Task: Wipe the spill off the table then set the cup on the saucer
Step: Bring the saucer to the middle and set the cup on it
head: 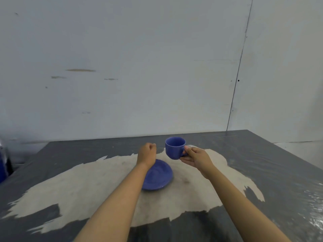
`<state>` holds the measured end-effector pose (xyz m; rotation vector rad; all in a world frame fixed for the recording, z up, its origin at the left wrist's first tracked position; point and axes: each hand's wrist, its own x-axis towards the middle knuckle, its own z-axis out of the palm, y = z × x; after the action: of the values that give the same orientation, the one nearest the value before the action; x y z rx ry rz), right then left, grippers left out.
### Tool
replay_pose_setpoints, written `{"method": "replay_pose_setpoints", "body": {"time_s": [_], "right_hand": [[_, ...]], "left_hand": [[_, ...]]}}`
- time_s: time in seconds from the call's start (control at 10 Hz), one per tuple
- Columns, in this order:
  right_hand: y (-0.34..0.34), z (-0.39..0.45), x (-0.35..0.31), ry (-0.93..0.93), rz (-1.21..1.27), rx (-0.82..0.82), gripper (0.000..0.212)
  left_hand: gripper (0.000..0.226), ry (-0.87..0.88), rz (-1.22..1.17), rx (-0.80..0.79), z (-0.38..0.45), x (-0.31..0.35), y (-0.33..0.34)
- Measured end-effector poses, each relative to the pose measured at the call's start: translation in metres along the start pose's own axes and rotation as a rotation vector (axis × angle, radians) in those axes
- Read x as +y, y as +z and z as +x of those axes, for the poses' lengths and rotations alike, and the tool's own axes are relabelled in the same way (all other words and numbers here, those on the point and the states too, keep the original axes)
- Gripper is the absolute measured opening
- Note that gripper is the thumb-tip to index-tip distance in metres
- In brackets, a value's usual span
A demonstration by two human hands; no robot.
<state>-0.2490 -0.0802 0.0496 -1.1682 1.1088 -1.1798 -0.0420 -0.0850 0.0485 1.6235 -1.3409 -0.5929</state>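
Dark worktop (262,154): cup (175,149) is held aloft by right hand (195,157); left hand (147,152) fisted, empty. Lowering onto saucer (158,177) is needed next.

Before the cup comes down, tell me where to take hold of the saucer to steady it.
Grip the saucer by its right rim, coming from the right. It lies flat, so only the thin edge offers a pinch, and the left forearm covers its left side. The left hand is closed and empty; the right hand holds the cup by its handle.
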Motion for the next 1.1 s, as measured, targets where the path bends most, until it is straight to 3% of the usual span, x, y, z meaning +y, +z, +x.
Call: {"method": "replay_pose_setpoints", "body": {"time_s": [0.4, 0.8, 1.1], "right_hand": [[0.068, -0.060, 0.027, 0.020, -0.065, -0.004, 0.024], [0.101, -0.074, 0.038, 0.048, 0.019, 0.120, 0.022], [0.105, -0.079, 0.043, 0.079, 0.011, 0.109, 0.014]], "left_hand": [[0.037, -0.007, 0.210, 0.096, -0.060, -0.060, -0.056], [0.041, 0.009, 0.167, 0.093, -0.075, -0.096, -0.060], [0.039, 0.009, 0.182, 0.116, -0.074, -0.097, -0.057]]}}
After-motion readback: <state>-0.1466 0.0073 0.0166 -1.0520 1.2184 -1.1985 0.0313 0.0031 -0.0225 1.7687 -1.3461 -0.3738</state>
